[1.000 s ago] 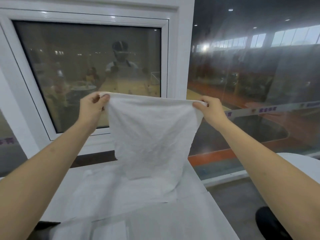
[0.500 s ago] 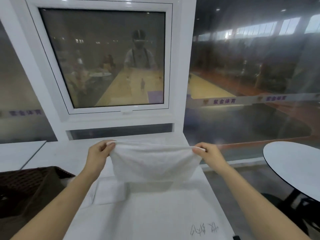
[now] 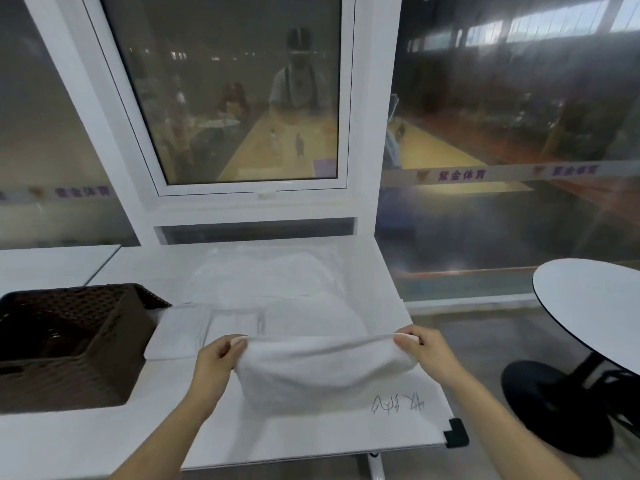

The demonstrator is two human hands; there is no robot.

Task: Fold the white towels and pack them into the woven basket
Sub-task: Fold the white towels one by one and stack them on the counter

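Lowered, both hands (image 3: 216, 358) pinch towel (image 3: 322, 368) corners

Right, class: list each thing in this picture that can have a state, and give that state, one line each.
Held towel: folded over, pinched at both upper corners, lower part on the table.
Left hand: pinching towel.
Right hand: pinching towel.
Woven basket: upright, open, contents unclear.
Other towels: lying unfolded.
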